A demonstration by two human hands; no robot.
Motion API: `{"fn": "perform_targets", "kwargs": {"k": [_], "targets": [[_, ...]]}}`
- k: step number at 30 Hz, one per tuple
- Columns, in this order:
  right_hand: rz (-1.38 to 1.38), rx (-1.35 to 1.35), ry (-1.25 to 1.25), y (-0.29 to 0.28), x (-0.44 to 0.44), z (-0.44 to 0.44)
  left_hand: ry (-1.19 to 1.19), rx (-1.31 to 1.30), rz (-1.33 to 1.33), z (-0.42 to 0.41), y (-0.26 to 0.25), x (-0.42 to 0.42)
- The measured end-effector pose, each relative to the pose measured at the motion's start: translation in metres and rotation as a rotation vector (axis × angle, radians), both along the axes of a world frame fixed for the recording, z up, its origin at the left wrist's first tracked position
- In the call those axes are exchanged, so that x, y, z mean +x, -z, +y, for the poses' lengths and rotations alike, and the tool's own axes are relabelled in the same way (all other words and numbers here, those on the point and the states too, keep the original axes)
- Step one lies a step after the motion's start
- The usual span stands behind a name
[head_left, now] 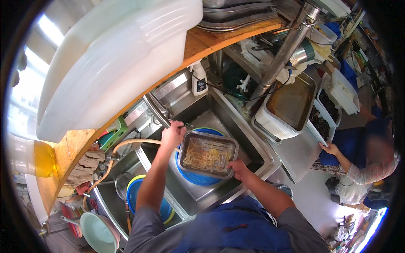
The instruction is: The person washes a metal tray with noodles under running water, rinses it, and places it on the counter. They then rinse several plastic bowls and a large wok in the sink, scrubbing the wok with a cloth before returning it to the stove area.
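Observation:
My right hand (241, 169) grips the near right corner of a rectangular metal pan (234, 151). Pale and yellowish strips of food (207, 155), perhaps sprouts or shredded vegetables, lie wet in the pan. Beneath it a round blue plastic basket (193, 179) sits in the right basin of a stainless steel sink (202, 202); the pan hides much of the basket. My left hand (172, 136) is at the tip of the curved metal faucet spout (157, 111), its fingers curled. Whether those fingers close around the spout cannot be made out.
Left of the divider, a blue basket (148, 196) and a strainer (122, 186) occupy another basin. A spray bottle (199, 80) stands behind the sink. A wooden shelf (205, 47) overhangs it. At right are stacked containers (281, 123) and a co-worker's hand (329, 148) on a white tray (320, 134).

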State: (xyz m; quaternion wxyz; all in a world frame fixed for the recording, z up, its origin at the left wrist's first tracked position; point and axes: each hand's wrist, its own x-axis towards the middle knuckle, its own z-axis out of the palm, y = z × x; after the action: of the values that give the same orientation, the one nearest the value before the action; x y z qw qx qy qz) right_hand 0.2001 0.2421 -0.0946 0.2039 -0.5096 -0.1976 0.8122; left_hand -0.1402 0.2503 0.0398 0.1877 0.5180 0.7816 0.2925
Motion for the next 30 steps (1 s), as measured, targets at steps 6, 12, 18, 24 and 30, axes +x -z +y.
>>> {"fn": "perform_targets", "kwargs": {"k": [6,12,18,24,30], "targets": [[0.004,-0.058,0.029,-0.009,0.013,-0.013,0.203,-0.329,0.1,-0.077,-0.036,0.096],[0.027,0.043,-0.016,-0.004,0.02,-0.03,0.091,-0.271,0.032,-0.088,0.012,0.106],[-0.03,0.067,0.03,0.0,0.026,-0.043,0.096,-0.077,-0.282,-0.088,-0.012,0.124],[0.029,0.132,-0.038,-0.038,0.03,-0.043,0.102,0.123,-0.081,-0.085,-0.02,0.113],[0.04,0.141,-0.023,-0.04,0.031,-0.044,0.189,-0.076,0.112,-0.076,-0.02,0.141]]}}
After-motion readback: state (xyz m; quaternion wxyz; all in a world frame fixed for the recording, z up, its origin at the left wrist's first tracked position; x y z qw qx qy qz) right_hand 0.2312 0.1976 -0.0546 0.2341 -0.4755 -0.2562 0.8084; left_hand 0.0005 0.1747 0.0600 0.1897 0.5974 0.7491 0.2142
